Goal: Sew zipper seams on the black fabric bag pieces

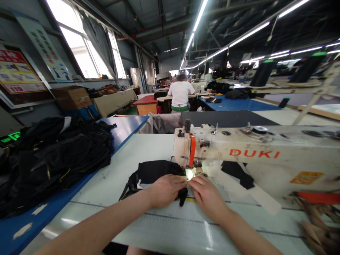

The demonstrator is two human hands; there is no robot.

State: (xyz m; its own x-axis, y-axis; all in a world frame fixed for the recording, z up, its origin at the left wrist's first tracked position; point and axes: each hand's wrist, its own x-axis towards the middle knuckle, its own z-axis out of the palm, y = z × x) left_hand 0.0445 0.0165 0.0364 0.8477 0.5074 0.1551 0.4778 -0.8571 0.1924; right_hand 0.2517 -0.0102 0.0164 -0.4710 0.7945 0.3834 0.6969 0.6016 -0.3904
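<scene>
Under the lit needle area of a white sewing machine (212, 141) marked DUKI, a black fabric piece (155, 171) lies on the pale machine table, with straps trailing at its left. My left hand (166, 190) is closed on the fabric's near right part, fingers pressed together. Close beside it, my right hand (208, 194) has its fingers bunched at the fabric's edge by the presser foot. The fingertips of both hands nearly meet there. They hide the exact grip and the seam.
A large heap of black garments (58, 156) covers the blue table at left. Right of the needle lie a black fabric scrap (237, 173) and white strips (267, 200). Black thread cones (262, 74) stand at upper right. A person in a white shirt (181, 94) sits ahead.
</scene>
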